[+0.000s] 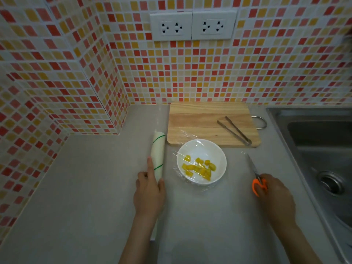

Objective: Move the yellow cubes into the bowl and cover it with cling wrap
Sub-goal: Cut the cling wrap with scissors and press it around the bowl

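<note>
Yellow cubes (199,169) sit piled in the white bowl (202,149), which stands on the tabletop (85,187) just in front of the wooden board (200,119), near the back edge. A sheet of cling wrap (187,137) is draped over the bowl, wrinkled, with loose film trailing onto the board and around the base. So the cubes are in, and the cover looks laid on but not clearly pressed tight.

The left hand (149,191) lies on the roll (157,155) just beside the bowl, index finger stretched along it, the grip resting on it rather than clenched. The right hand (274,193) is wrapped around the orange handles of the scissors (256,178), blades pointing toward the back edge and lying low over the tabletop.

Now the risks. Whether the sheet is cut free from the roll is hard to tell; if it is not, any tug on the roll could drag the film and pull the bowl along or tip it. The loose edges may lift if nobody smooths them to the rim. Those blades close to thin film could snag it. The tongs (235,130) rest on the board, clear of trouble, and the sink (323,149) lies along the right edge.
</note>
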Demonstrator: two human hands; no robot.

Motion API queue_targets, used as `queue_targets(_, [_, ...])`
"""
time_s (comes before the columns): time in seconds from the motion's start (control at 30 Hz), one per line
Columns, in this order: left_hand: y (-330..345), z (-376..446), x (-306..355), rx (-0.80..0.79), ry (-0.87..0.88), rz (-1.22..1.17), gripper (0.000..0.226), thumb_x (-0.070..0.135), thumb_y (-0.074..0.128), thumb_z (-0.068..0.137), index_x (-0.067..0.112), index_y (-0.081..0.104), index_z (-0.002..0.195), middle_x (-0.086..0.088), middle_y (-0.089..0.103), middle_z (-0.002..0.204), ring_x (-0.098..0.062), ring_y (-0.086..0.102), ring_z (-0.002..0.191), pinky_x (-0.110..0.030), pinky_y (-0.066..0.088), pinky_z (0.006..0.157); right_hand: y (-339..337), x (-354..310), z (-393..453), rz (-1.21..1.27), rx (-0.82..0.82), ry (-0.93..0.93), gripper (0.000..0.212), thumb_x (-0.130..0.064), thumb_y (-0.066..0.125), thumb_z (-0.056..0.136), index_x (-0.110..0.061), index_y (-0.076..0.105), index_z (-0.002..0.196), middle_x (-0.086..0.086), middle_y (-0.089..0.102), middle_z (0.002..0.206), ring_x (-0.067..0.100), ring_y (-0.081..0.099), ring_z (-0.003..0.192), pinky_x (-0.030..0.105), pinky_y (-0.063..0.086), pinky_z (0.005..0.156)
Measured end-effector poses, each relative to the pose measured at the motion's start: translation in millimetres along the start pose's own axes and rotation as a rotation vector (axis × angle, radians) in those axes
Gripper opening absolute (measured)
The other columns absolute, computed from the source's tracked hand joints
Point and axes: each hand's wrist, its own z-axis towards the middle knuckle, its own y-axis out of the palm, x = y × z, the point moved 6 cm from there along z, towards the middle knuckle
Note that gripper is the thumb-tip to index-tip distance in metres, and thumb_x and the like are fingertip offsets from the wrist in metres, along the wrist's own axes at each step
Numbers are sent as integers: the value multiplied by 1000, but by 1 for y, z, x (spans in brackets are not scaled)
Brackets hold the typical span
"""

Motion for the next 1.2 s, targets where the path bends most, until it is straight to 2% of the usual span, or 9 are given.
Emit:
queue_targets(0.2, [-16,3,17,59,-3,225,71,39,39,95,18,2,151,-10,40,140,-27,36,129,-42,34,101,0,-12,-3,-167,-41,-44,19,-16,57,88,-3,61,101,23,59,95,44,60,85,45,48,66])
queue_targets(0.27, [-31,4,40,167,147,25,63,38,35,96,11,15,150,-10,36,149,-27,30,138,-44,26,113,1,-14,-2,-200,-50,-52,20,-17,56,89,-4,60,103,23,59,96,43,60,86,44,48,65])
queue_targets(0.37, [-31,9,88,42,439,-259,63,48,24,95,20,16,150,0,26,156,-11,17,145,-34,12,120,3,-17,-1,-222,-54,-62,20,-17,53,90,-3,59,103,23,58,95,42,60,85,43,48,64])
queue_targets(0.53, [11,34,102,-310,318,-492,66,56,28,94,36,-2,149,11,15,159,-5,13,145,-24,12,113,5,-18,2,-260,-60,-77,19,-17,50,91,-4,58,102,20,58,94,40,61,84,40,47,61])
queue_targets(0.67, [32,45,84,-376,154,-691,73,68,25,84,39,5,149,14,29,154,-1,28,137,-20,20,109,9,-15,5,-291,-60,-82,20,-18,49,92,-5,57,104,18,58,94,37,60,86,37,45,61])
queue_targets(0.83, [59,48,74,-466,-20,-834,86,82,23,75,35,26,147,1,45,146,-15,47,129,-37,34,111,13,-14,8,-264,-34,-77,18,-12,51,89,-3,60,101,20,59,91,38,57,88,34,38,59])
queue_targets(0.93, [63,40,81,-441,66,-775,55,60,23,93,46,11,146,22,32,140,-1,38,127,-15,32,99,16,-14,10,-257,-48,-62,16,-10,51,88,-2,59,100,20,59,91,38,56,88,33,37,59])
queue_targets(1.03, [60,38,87,-435,121,-794,53,51,28,96,41,15,147,27,27,139,10,30,127,9,29,84,16,-14,10,-272,-64,-73,17,-9,50,89,-2,59,101,19,58,92,38,56,89,34,39,60])
queue_targets(1.2, [56,53,92,-518,225,-787,47,38,28,101,39,17,147,26,23,144,9,23,132,8,25,91,16,-19,7,-393,-106,-107,16,-10,46,91,-9,57,102,12,60,98,31,60,92,33,44,63])
